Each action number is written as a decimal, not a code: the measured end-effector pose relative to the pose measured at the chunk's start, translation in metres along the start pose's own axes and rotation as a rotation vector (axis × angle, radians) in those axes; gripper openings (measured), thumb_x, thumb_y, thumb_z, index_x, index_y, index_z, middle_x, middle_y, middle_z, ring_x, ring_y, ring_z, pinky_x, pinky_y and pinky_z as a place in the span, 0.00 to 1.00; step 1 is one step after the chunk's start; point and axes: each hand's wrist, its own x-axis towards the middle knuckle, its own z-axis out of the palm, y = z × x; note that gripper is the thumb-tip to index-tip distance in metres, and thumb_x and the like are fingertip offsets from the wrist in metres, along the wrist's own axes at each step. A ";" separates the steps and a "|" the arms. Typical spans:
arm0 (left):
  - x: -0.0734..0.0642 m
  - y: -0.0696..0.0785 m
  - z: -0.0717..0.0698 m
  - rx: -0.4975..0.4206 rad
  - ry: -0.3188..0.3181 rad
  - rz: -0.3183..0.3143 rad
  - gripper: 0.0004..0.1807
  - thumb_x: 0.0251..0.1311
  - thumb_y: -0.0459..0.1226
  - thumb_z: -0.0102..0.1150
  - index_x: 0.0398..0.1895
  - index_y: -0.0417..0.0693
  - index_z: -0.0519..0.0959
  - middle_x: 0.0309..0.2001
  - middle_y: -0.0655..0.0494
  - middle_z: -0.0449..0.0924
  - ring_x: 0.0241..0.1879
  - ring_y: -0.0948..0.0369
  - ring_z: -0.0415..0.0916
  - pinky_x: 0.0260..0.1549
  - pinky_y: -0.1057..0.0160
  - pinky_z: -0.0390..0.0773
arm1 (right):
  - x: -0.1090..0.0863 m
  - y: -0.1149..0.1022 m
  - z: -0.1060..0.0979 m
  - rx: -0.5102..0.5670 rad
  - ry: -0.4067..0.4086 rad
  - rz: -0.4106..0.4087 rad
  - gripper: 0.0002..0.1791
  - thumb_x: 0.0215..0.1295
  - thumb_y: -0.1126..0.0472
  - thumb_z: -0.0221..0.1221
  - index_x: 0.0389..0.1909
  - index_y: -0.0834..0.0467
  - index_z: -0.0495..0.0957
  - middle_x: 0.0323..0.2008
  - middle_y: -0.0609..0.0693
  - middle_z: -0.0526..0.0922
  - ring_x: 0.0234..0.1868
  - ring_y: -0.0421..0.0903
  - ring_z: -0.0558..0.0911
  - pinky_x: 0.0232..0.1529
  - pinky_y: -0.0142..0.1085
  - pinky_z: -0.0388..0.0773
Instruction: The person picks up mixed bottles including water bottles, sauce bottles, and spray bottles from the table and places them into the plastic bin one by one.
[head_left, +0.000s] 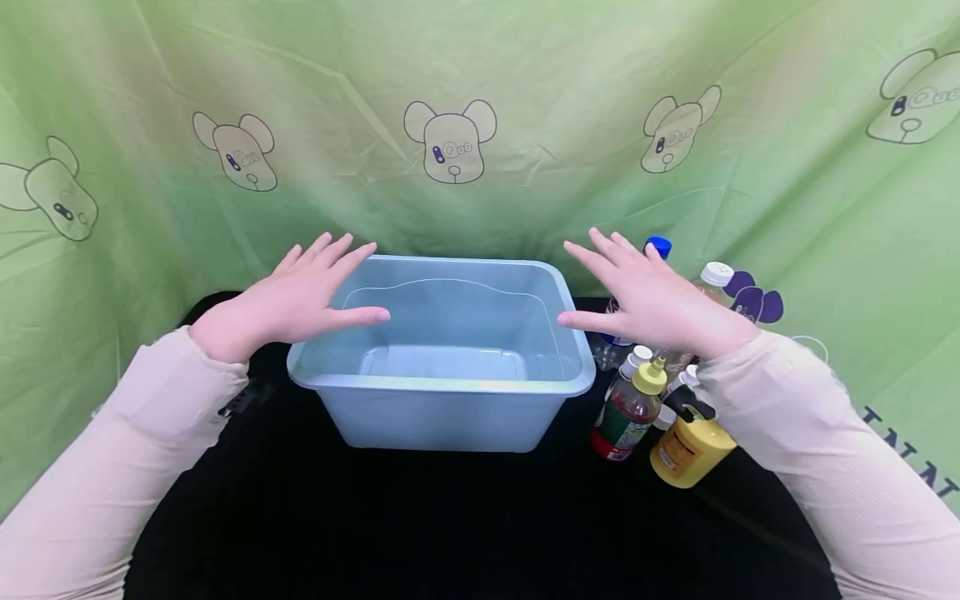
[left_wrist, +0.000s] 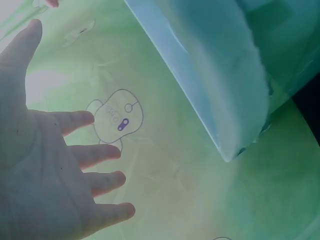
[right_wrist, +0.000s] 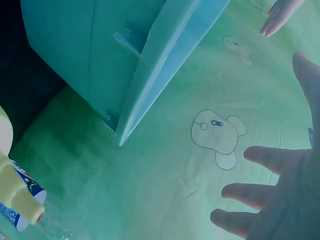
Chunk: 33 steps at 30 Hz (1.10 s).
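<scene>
Black surface (head_left: 420,517), blue tub (head_left: 442,417) (fingers (head_left: 354,262) straight).

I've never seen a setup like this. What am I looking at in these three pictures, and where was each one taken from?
There is no machine at work here, only a person's bare left hand and right hand. The wide picture comes from a camera worn on the head, looking forward and down. The other two come from cameras worn on the wrists, one for each hand.

On the black surface stands a light-blue plastic tub. To its right, as the person sees it, is a cluster of bottles, including a yellow one. Behind hangs a green sheet printed with cartoon animal heads.

Both hands are spread out near the tub's two ends, holding nothing.
</scene>
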 end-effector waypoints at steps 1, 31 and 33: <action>-0.001 0.000 -0.001 -0.002 0.003 0.000 0.51 0.54 0.71 0.42 0.74 0.55 0.42 0.75 0.42 0.37 0.74 0.42 0.30 0.69 0.36 0.33 | -0.001 0.000 0.000 0.001 -0.002 0.000 0.50 0.56 0.27 0.50 0.74 0.45 0.43 0.75 0.56 0.38 0.74 0.61 0.41 0.68 0.65 0.38; -0.043 -0.042 0.010 -0.178 0.110 0.047 0.33 0.60 0.55 0.54 0.63 0.46 0.67 0.67 0.39 0.59 0.69 0.43 0.54 0.64 0.40 0.58 | -0.031 0.017 0.004 0.130 0.147 -0.064 0.29 0.63 0.44 0.56 0.60 0.57 0.70 0.63 0.58 0.70 0.66 0.58 0.66 0.62 0.57 0.65; -0.046 -0.045 0.010 -0.175 0.101 0.053 0.34 0.60 0.55 0.54 0.64 0.45 0.67 0.67 0.40 0.61 0.68 0.43 0.55 0.63 0.41 0.58 | -0.033 0.019 0.004 0.133 0.162 -0.075 0.29 0.63 0.45 0.56 0.60 0.58 0.71 0.62 0.59 0.70 0.65 0.59 0.67 0.61 0.58 0.65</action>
